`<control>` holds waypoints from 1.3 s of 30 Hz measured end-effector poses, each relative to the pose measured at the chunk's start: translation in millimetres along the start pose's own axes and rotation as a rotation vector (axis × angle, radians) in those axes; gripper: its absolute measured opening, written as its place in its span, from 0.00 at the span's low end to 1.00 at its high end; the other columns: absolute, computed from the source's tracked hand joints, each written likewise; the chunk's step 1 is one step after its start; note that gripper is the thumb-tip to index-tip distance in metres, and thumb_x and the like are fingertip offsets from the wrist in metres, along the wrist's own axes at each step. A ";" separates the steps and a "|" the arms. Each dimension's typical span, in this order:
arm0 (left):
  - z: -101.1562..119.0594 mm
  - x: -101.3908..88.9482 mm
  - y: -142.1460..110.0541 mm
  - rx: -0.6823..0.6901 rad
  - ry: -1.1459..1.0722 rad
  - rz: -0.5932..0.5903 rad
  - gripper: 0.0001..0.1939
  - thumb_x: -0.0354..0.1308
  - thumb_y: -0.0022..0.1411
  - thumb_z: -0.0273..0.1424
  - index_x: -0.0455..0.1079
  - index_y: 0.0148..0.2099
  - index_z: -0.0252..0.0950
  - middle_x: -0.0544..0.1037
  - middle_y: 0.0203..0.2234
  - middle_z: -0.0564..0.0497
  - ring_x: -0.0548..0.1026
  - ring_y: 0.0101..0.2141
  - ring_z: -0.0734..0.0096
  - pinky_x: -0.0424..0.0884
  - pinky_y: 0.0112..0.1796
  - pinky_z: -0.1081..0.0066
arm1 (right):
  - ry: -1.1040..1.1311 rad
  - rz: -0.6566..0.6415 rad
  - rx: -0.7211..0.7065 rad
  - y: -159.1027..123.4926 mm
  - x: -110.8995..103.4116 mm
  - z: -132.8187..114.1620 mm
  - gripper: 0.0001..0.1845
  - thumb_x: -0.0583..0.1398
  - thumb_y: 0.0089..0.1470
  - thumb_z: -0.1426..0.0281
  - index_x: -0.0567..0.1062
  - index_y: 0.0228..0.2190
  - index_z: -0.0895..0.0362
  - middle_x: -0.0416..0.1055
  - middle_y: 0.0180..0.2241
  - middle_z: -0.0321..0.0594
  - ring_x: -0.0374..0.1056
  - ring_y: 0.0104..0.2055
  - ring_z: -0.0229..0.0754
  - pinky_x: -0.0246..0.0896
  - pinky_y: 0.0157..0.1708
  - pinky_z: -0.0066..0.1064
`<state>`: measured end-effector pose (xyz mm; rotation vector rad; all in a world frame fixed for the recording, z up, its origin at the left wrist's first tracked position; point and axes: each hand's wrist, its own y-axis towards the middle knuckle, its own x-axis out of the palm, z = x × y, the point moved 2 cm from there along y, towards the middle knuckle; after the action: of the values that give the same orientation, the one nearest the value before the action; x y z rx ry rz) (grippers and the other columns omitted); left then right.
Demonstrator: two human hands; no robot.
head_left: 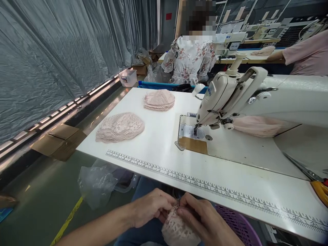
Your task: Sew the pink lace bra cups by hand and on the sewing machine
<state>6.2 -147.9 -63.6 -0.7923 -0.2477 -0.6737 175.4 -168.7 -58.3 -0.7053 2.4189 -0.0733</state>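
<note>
Over my lap, just below the table's front edge, both hands pinch a piece of pale pink lace fabric [179, 228]. My left hand [153, 206] has its fingers closed on the upper edge of the lace. From the other side, my right hand [201, 215] grips the same edge with thumb and forefinger. The fingertips nearly meet, and the lace hangs down between the hands. On the white table [159, 136] lie two stacks of similar pieces, a nearer lace stack [120, 127] and a farther stack [159, 99].
A sewing machine [225, 99] stands on the right, with pink fabric [258, 126] behind its needle area. Scissors [304, 167] lie at the right. A purple basket [237, 223] sits under the table edge. Cardboard [58, 140] is on the floor. Two people sit beyond.
</note>
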 end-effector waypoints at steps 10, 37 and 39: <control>-3.4 4.4 -7.9 0.112 0.184 -0.015 0.14 0.64 0.51 0.33 0.75 0.37 0.28 0.64 0.19 0.57 0.54 0.22 0.82 0.49 0.24 0.78 | -0.124 0.064 -0.137 2.0 9.1 5.7 0.17 0.46 0.67 0.62 0.59 0.25 0.52 0.63 0.22 0.30 0.60 0.24 0.36 0.47 0.24 0.27; 3.1 -28.7 -19.7 -0.019 0.473 -0.004 0.11 0.64 0.48 0.36 0.75 0.26 0.32 0.65 0.17 0.57 0.59 0.22 0.78 0.56 0.26 0.76 | 0.276 0.062 -0.220 3.5 31.5 25.3 0.09 0.48 0.66 0.66 0.66 0.37 0.51 0.68 0.50 0.42 0.65 0.50 0.42 0.60 0.47 0.33; 4.9 -28.9 -21.9 -0.021 0.493 -0.045 0.10 0.64 0.48 0.36 0.76 0.28 0.33 0.69 0.19 0.56 0.62 0.24 0.77 0.59 0.27 0.77 | 0.362 -0.029 -0.217 8.0 27.1 21.0 0.11 0.48 0.67 0.63 0.66 0.35 0.52 0.67 0.52 0.42 0.64 0.51 0.43 0.58 0.50 0.35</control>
<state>-29.7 -142.1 -60.5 -0.6187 0.1903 -0.8915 165.6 -173.2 -91.7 -0.8885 2.7924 0.0568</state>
